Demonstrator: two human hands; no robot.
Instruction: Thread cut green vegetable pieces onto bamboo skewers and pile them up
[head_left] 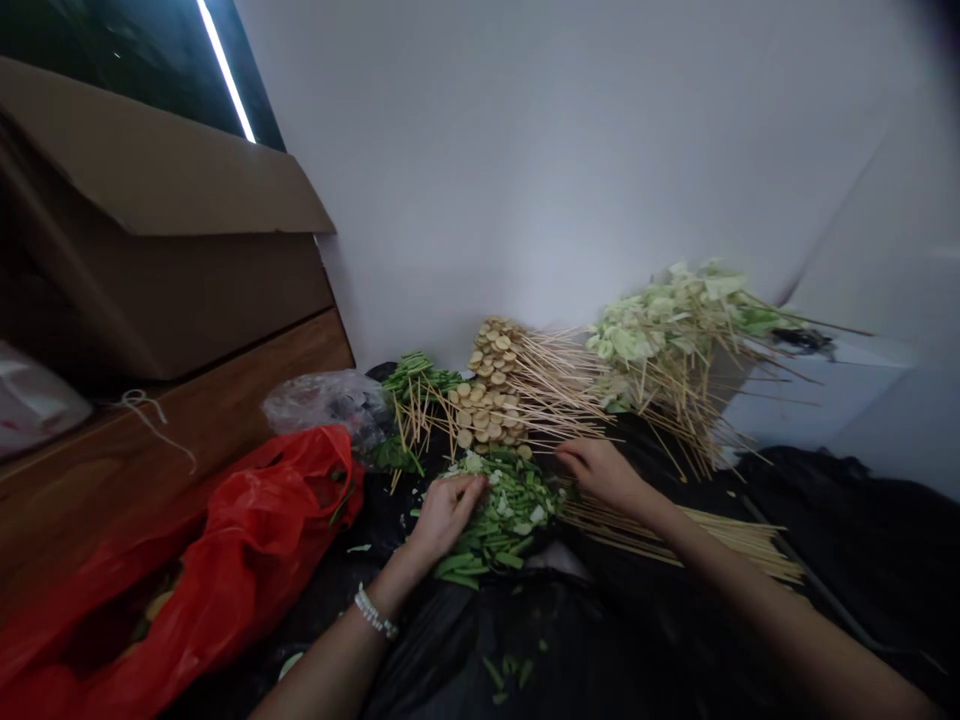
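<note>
A heap of cut green vegetable pieces with white bits [514, 505] lies on black plastic in the middle. My left hand [450, 510] is at the heap's left side, its fingers closed; what they hold, if anything, is too small to tell. To the right of the heap, my right hand [596, 470] has thumb and fingers pinched together near the ends of bare wooden sticks [697, 535]; what is between them cannot be made out. Just behind lie skewers with round pale slices [491, 395] and skewers with green pieces [420, 380].
Skewered pale leaves [660, 320] are piled at the back right against the wall. A red plastic bag [262, 530] and a clear bag [326, 405] lie on the left. A cardboard box [180, 270] stands behind them on a wooden surface [300, 350].
</note>
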